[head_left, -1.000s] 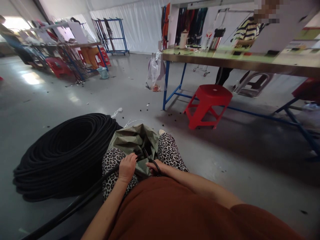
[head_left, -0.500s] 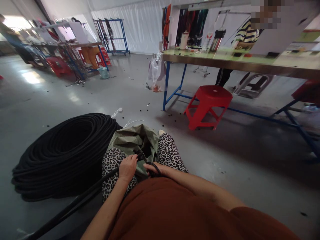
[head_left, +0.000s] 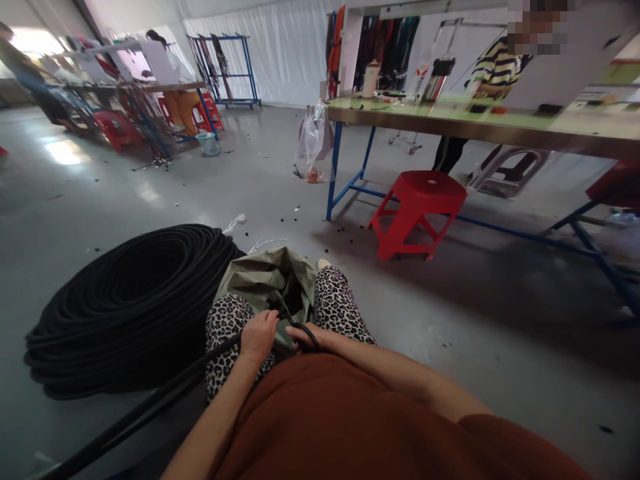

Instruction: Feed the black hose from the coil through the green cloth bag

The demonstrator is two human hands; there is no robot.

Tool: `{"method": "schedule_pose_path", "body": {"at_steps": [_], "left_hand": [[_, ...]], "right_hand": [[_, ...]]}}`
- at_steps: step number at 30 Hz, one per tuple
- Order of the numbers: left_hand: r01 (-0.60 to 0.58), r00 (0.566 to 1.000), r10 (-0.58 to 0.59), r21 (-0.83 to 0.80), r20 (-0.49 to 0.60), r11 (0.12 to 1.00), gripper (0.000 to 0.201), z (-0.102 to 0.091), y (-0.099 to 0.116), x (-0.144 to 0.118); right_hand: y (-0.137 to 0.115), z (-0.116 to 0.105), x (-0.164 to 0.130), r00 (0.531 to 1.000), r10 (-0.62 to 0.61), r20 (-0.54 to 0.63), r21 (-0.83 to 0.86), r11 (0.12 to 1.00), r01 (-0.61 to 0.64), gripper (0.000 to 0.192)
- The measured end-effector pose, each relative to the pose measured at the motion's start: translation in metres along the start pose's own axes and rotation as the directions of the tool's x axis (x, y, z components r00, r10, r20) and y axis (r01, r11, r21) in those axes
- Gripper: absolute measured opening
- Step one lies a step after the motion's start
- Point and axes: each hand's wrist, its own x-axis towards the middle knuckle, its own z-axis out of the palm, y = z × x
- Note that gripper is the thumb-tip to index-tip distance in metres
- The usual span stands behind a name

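Between my knees stands an open greenish sack (head_left: 250,273) with a dark inside. My left hand (head_left: 259,335) is closed round a black cord (head_left: 220,348), which runs back past my left thigh to the lower left. My right hand (head_left: 306,335) grips a pair of scissors (head_left: 309,333) by its black handles. The blades point up and left toward the cord's end, over the sack's mouth. Whether the blades touch the cord I cannot tell. A large coil of black cord (head_left: 125,307) lies on the floor at my left.
A red stool (head_left: 420,207) stands at the right before a long worktable (head_left: 450,123), where a person in a striped top works. A clear plastic bag (head_left: 313,143) hangs at its corner. Farther left are workbenches, red stools, a small bucket (head_left: 207,143) and a blue rack (head_left: 245,70).
My left hand has shifted slightly right, closer to the scissors, with the cord in it. My right hand has barely moved.
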Motion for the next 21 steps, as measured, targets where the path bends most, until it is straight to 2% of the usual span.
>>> {"method": "schedule_pose_path", "body": {"at_steps": [12, 16, 21], "left_hand": [[-0.003, 1.0, 0.002, 0.017, 0.022, 1.0, 0.021, 0.0, 0.0, 0.0], [0.012, 0.999, -0.012, 0.008, 0.032, 1.0, 0.022, -0.001, 0.001, 0.0], [0.022, 0.998, -0.022, -0.003, 0.056, 1.0, 0.023, -0.001, 0.001, 0.0]], "right_hand": [[-0.004, 0.001, -0.003, 1.0, 0.031, -0.001, 0.055, 0.998, -0.031, 0.044], [-0.007, 0.001, -0.005, 0.999, 0.038, 0.004, 0.029, 0.999, -0.039, 0.044], [-0.011, 0.0, -0.01, 1.0, -0.007, 0.02, -0.049, 0.999, 0.008, 0.046]]}}
